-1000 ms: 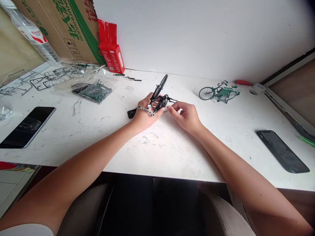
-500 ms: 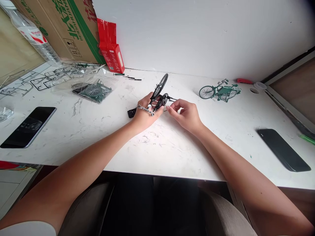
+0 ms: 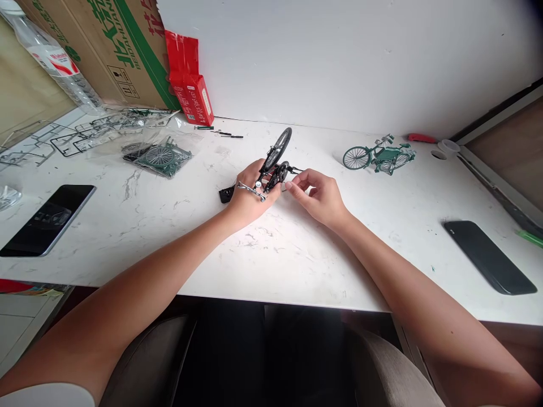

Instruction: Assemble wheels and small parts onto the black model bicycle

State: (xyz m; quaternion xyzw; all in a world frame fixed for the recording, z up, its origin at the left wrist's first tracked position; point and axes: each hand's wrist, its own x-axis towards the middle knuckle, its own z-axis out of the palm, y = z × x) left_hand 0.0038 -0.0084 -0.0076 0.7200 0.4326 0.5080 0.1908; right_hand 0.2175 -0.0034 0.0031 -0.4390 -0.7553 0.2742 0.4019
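My left hand (image 3: 246, 198) is wrapped round a black model bicycle (image 3: 278, 150), held tilted just above the white table. One wheel points up and away, and the silver handlebar lies over the back of the hand. To its right, my right hand (image 3: 319, 195) is closed in a pinch close to the bicycle's pedals and rear frame. A thin sliver shows by those fingertips, too small to name. Partly behind my left wrist is a flat black piece (image 3: 226, 194). A finished-looking green model bicycle (image 3: 379, 154) stands on the table to the right.
Bagged green and black bicycle parts (image 3: 159, 158) and plastic part frames (image 3: 80, 138) lie at the left. Small loose rods (image 3: 227, 134) sit near a red packet (image 3: 190, 85). One phone (image 3: 48, 220) rests at left, a dark phone-like slab (image 3: 490, 257) at right. A bottle (image 3: 53, 56) leans on a carton (image 3: 123, 56).
Both hands keep nearly the same place and hold on the black model bicycle. Its pose has barely shifted, and the camera view has moved slightly.
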